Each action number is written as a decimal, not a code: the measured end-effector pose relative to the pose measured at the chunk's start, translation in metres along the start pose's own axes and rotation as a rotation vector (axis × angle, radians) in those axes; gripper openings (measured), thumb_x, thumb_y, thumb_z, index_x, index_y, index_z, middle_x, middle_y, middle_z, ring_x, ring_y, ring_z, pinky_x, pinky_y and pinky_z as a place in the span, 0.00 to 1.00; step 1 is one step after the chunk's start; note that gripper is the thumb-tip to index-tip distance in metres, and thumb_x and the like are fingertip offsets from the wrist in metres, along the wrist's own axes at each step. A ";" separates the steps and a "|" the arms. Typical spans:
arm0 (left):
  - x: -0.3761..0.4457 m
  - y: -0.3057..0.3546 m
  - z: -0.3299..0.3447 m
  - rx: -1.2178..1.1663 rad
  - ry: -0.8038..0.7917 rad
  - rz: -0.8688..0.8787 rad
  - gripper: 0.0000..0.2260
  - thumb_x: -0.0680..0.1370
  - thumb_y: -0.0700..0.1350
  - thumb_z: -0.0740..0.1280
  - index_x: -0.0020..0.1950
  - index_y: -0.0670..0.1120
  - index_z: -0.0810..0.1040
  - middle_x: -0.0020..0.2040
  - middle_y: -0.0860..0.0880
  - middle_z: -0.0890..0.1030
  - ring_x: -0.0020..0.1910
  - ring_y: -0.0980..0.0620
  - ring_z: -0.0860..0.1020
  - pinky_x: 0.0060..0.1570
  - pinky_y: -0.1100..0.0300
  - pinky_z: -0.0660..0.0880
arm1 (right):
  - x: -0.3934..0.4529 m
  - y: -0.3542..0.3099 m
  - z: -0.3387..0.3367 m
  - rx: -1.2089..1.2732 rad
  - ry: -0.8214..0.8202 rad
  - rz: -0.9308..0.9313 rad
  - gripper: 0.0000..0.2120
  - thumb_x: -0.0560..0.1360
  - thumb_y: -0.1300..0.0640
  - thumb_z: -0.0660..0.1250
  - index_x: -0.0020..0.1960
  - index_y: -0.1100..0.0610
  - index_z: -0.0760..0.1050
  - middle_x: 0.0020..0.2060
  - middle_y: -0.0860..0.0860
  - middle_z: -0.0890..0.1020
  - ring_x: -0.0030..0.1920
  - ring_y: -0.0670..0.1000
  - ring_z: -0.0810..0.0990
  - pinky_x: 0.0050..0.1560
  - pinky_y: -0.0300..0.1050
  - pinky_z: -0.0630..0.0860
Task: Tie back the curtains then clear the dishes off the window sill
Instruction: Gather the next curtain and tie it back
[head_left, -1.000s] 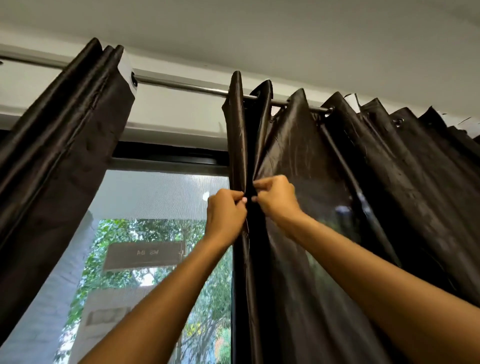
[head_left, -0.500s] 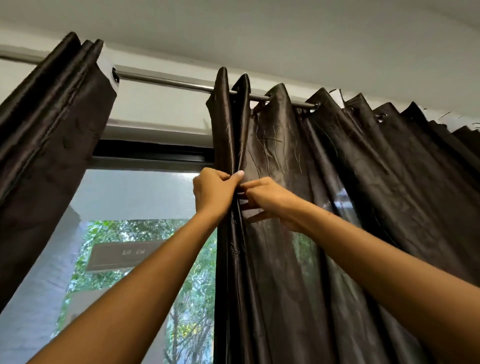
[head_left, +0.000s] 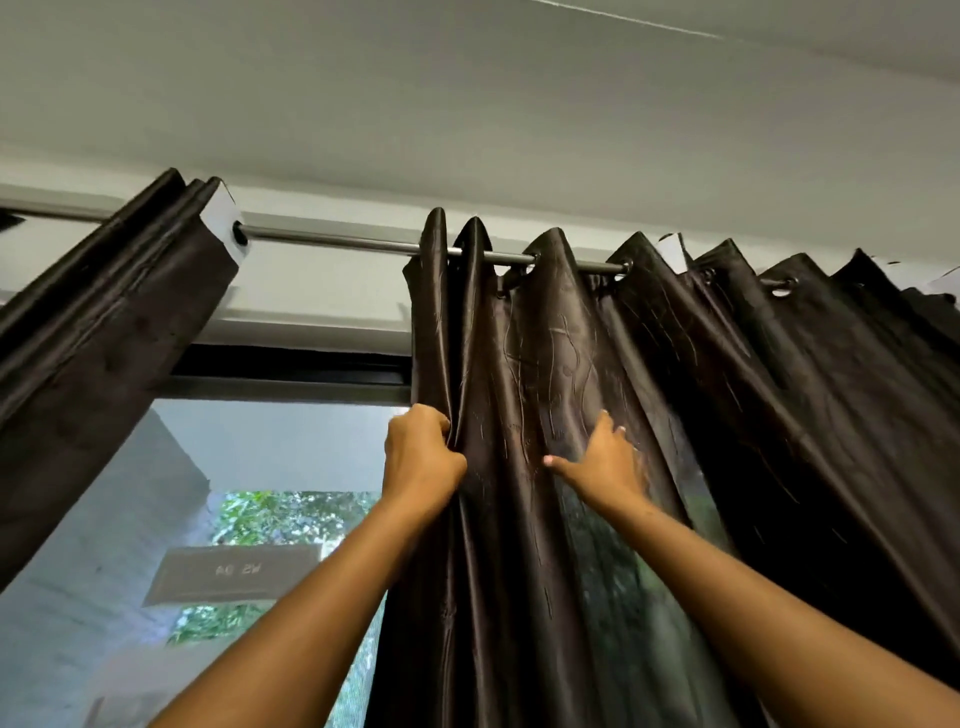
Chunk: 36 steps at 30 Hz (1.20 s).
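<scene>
Both hands were raised to the right curtain (head_left: 649, 415), the left hand (head_left: 421, 457) closed in a fist on the panel's leading edge, gripping the outermost fold, and the right hand (head_left: 605, 462) spread wide with its fingers (head_left: 608, 423) flat against the cloth a couple of folds further in, holding nothing. The two bare forearms rose from the bottom of the view toward them.

The right curtain was a dark brown, glossy panel hanging from the curtain rod (head_left: 337, 241) by metal eyelets, its long axis running top to bottom, its pleats falling straight down near the hands and fanning out toward the right edge of the view. Its free edge faced left, toward the uncovered glass.

The left curtain (head_left: 93, 353) of the same dark cloth was bunched tightly at the left end of the rod, its folds slanting down and out of view to the lower left, well apart from the right panel.

Between the two curtains the window (head_left: 270, 467) showed green foliage and a grey wall outside. The rod ran level across the top, just under the white ceiling (head_left: 467, 104).
</scene>
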<state>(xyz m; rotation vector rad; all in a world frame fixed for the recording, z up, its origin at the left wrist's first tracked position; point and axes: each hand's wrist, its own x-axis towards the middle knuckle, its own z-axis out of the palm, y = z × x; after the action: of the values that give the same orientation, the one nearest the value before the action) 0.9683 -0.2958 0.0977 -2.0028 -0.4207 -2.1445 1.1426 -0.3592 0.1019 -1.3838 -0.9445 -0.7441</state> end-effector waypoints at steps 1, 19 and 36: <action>0.001 -0.001 0.004 -0.010 -0.006 -0.015 0.06 0.64 0.30 0.65 0.30 0.38 0.71 0.29 0.39 0.70 0.30 0.46 0.67 0.30 0.58 0.61 | 0.004 0.003 0.002 -0.008 0.016 -0.003 0.46 0.71 0.48 0.73 0.76 0.60 0.48 0.74 0.62 0.60 0.73 0.63 0.60 0.70 0.61 0.62; -0.002 -0.020 -0.011 -0.087 -0.053 -0.074 0.08 0.66 0.31 0.69 0.42 0.37 0.83 0.37 0.40 0.83 0.39 0.45 0.81 0.41 0.51 0.79 | -0.015 -0.087 0.015 0.116 -0.153 -0.438 0.09 0.68 0.70 0.60 0.36 0.60 0.76 0.37 0.58 0.79 0.44 0.57 0.79 0.45 0.46 0.74; 0.004 0.014 0.006 -0.055 -0.073 0.009 0.10 0.65 0.31 0.68 0.44 0.39 0.82 0.39 0.42 0.83 0.41 0.45 0.81 0.43 0.47 0.80 | 0.010 -0.056 -0.023 -0.126 -0.001 -0.339 0.11 0.77 0.55 0.61 0.54 0.59 0.78 0.58 0.62 0.77 0.62 0.61 0.73 0.64 0.62 0.66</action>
<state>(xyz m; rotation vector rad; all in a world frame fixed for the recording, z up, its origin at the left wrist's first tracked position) 0.9783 -0.3065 0.1031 -2.1140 -0.3655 -2.1049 1.1003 -0.3854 0.1380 -1.3471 -1.1656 -1.0720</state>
